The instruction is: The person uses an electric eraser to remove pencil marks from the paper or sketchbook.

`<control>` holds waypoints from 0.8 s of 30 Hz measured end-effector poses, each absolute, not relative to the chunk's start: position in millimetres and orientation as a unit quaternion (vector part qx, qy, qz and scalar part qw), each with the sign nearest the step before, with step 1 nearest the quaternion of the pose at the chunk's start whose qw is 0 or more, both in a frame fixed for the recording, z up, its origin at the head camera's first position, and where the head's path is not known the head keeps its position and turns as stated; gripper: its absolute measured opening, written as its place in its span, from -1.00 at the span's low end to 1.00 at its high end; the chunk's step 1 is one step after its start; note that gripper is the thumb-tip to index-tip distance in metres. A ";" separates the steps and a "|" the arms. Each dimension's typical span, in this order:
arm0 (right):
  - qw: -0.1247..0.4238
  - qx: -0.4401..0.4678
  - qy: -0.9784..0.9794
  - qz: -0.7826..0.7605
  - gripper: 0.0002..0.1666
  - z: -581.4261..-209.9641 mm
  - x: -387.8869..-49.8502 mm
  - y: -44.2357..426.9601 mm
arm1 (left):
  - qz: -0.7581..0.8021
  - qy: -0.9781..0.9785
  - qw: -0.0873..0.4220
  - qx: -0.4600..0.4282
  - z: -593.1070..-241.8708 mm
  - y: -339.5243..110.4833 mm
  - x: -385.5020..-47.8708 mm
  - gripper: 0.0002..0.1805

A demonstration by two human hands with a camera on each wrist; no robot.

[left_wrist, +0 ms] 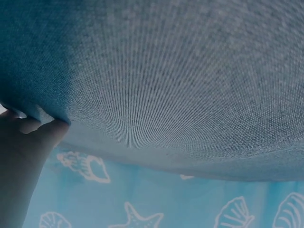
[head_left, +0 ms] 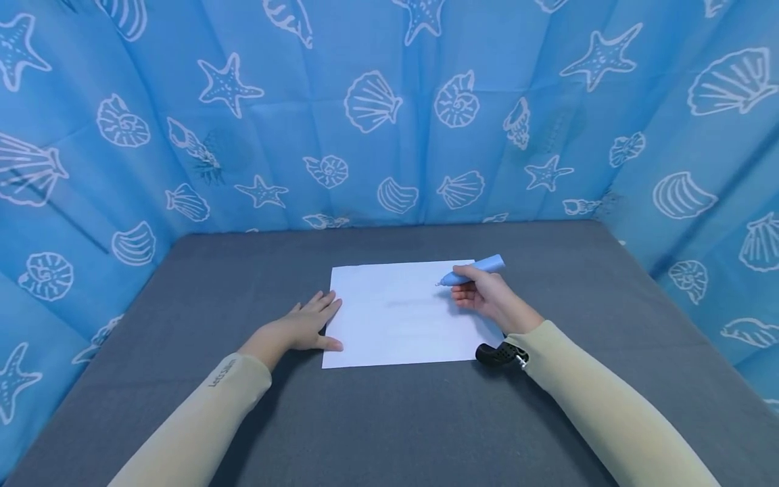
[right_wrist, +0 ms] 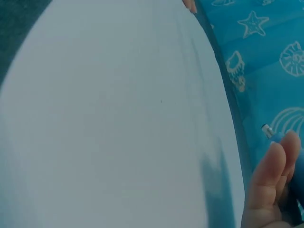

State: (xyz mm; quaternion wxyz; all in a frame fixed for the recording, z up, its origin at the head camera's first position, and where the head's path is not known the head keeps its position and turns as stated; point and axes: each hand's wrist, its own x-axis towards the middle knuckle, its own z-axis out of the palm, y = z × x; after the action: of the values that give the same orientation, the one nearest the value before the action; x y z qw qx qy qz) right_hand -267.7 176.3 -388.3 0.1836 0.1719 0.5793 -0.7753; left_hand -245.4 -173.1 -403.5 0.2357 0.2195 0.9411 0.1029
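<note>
Slippage is looking like the chief risk: the white sheet of paper (head_left: 389, 314) is lying loose on the grey tablecloth (head_left: 389, 426), and the left hand (head_left: 304, 326) is bracing only its left side, fingers spreading flat and thumb standing wide, so a hard drag from the far side could be skewing or creasing it. The right hand (head_left: 494, 297) is pinching a chunky light-blue pen (head_left: 490, 263) between thumb and forefinger, its other fingers curling beneath, and the slim nib (right_wrist: 268, 130) is pointing leftward over the sheet's right part, nearer the far edge; a weak pinch could be letting the barrel roll, and a stroke straying past that edge could be marking the cloth. A black wrist-worn piece (head_left: 496, 354) by the right sleeve (head_left: 596, 399) is covering the near right corner, so a lowering arm could be nudging the paper. The head camera is showing the whole layout, yet it is leaving contact between nib and paper hard to judge; the right wrist camera is setting the nib against the blue seashell curtain (right_wrist: 266, 52), outside the sheet's outline, which is suggesting that it is hanging clear, and is picking out a tiny dark speck (right_wrist: 161, 101) that the head view is not revealing. The left wrist camera is giving mostly cloth and curtain, with the hand sinking into shadow, so how firmly its fingertips are pressing is escaping every view
</note>
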 end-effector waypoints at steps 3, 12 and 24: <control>0.182 0.169 0.576 -0.779 -0.85 -390.1 -263.7 182.5 | 0.104 0.941 0.234 0.221 -403.3 -173.7 -244.7 0.06; 0.190 0.164 0.612 -0.750 -0.80 -400.3 -255.3 183.8 | 0.103 0.942 0.228 0.224 -405.4 -176.9 -243.3 0.06; 0.180 0.179 0.620 -0.743 -0.71 -409.0 -255.8 181.5 | 0.107 0.943 0.225 0.221 -407.3 -176.6 -243.1 0.07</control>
State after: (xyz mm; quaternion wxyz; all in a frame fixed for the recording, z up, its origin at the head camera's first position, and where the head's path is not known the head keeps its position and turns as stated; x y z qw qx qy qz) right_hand -255.8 181.5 -409.0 0.1804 0.1790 0.6196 -0.7426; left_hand -243.1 -176.6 -407.3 0.2250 0.2212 0.9429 0.1072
